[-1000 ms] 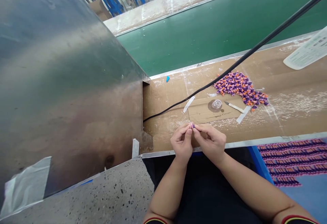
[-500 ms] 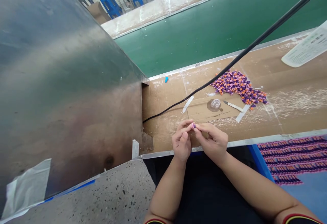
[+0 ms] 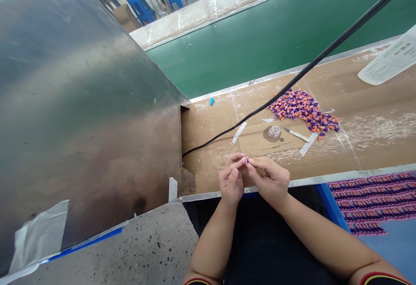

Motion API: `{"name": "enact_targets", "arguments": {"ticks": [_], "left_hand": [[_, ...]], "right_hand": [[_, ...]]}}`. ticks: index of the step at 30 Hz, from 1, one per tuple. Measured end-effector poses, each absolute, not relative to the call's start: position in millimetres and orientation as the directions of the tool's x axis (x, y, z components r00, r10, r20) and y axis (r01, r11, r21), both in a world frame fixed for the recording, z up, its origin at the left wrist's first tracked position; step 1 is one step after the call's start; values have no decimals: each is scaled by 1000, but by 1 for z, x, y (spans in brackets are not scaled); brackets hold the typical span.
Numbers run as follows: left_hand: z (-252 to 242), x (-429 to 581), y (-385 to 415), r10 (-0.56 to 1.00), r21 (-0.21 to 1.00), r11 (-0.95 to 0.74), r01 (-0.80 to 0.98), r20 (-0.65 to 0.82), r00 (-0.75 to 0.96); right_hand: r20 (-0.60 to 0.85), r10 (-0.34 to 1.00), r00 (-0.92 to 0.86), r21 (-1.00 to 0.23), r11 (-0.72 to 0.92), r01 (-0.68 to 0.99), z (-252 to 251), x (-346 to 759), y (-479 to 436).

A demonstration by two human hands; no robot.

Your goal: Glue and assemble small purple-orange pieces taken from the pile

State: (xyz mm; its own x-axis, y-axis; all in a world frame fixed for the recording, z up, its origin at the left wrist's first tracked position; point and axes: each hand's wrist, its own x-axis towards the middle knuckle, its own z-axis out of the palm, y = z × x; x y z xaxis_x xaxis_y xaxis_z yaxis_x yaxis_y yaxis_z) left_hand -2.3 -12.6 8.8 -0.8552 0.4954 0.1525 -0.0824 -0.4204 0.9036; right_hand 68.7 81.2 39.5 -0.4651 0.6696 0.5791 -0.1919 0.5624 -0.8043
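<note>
Between my fingertips is a tiny pink and purple piece (image 3: 246,160), too small to make out in detail. My left hand (image 3: 232,181) is closed around its left side, and my right hand (image 3: 271,178) pinches it from the right. Both hands are over the near edge of the cardboard-covered bench (image 3: 208,168). Beyond them stand a small clear cup (image 3: 274,132) on a damp patch and a white-handled knife (image 3: 296,135) with a dark tip. Behind these lies a heap of small purple, pink and orange pieces (image 3: 297,107).
A black cable (image 3: 312,63) crosses above the bench. At left rises a large metal panel (image 3: 97,103). Rows of similar pieces (image 3: 373,198) lie in a blue tray (image 3: 331,207) at right. A green belt (image 3: 253,37) runs behind; a small blue cap (image 3: 212,101) sits near it.
Both hands keep hold of the small piece in nearly the same place. The view has shifted very slightly; nothing else has visibly moved.
</note>
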Motion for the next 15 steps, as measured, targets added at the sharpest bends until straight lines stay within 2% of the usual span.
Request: {"name": "enact_targets", "arguments": {"ticks": [9, 12, 15], "left_hand": [[9, -3, -13, 516, 909, -412, -59, 179, -838], [9, -2, -11, 496, 916, -390, -92, 126, -859], [8, -2, -9, 436, 894, -426, -142, 65, -898]], "right_hand": [[605, 646, -465, -782, 594, -191, 42, 70, 83], [593, 548, -590, -748, 646, -152, 43, 81, 105], [530, 366, -765, -679, 724, -124, 43, 96, 144]]}}
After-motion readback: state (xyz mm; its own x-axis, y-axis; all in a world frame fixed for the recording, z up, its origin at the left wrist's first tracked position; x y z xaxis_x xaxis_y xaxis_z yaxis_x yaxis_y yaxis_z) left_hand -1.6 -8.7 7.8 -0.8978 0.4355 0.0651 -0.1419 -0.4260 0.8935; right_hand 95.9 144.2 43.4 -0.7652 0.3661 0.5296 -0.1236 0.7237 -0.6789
